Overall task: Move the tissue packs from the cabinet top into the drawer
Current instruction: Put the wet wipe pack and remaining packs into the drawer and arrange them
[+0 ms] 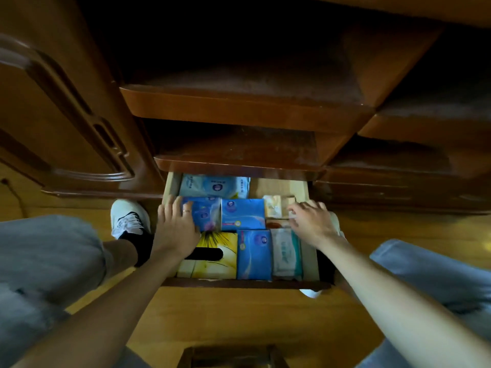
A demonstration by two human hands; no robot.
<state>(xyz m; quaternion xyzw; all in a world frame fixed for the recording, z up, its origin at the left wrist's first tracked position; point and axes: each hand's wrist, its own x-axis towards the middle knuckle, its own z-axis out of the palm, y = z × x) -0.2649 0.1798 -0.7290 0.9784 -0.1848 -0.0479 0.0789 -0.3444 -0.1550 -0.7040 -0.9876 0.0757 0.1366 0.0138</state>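
1. Beside the left hand [176,227], on its outer side, a white shoe [128,217] stands on the wooden floor [239,314], close against the left wall of the open drawer [170,187].
2. The left hand lies flat with fingers spread, palm down. Its fingertips rest on the near-left blue tissue pack [206,213] and its heel covers the upper left corner of the yellow tissue box [215,254]. It grips nothing.
3. Beyond the left fingertips, at the back of the drawer, lies a pale blue pack [214,185], partly under the lip of the cabinet [239,166].
4. Between the two hands, a second blue pack [243,213] sits touching the first. Nearer the person than it, a third blue pack [253,253] lies lengthwise, between the yellow box and a white-and-green pack [285,252].
5. Just beyond the right hand [313,223], a small orange-and-white pack [273,205] sits at the back right of the drawer.
6. The right hand reaches in from the right, fingers bent and loosely apart, the fingertips at the orange-and-white pack. Motion blur hides whether they pinch it: cannot tell.
7. Under the right wrist, bare drawer bottom shows along the right wall.
8. All tissue packs in view are inside the drawer.
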